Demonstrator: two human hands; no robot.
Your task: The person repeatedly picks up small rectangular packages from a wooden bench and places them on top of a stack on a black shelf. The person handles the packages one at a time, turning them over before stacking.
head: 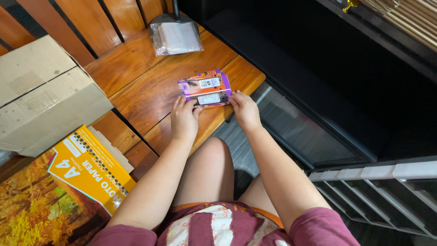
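Small flat purple and orange packets (205, 87) lie in a neat pile on a wooden bench (150, 86). My left hand (184, 119) rests on the bench with its fingertips against the pile's near left edge. My right hand (245, 110) touches the pile's near right corner with its fingers bent. Neither hand lifts the packets; both press at their edges. My bare knees show below the hands.
A closed cardboard box (43, 93) stands at the left. A yellow paper pack (88, 166) lies below it. A clear plastic bag with a white item (175, 38) sits at the bench's far end. A black cabinet (337, 82) and white shelving (378, 182) fill the right.
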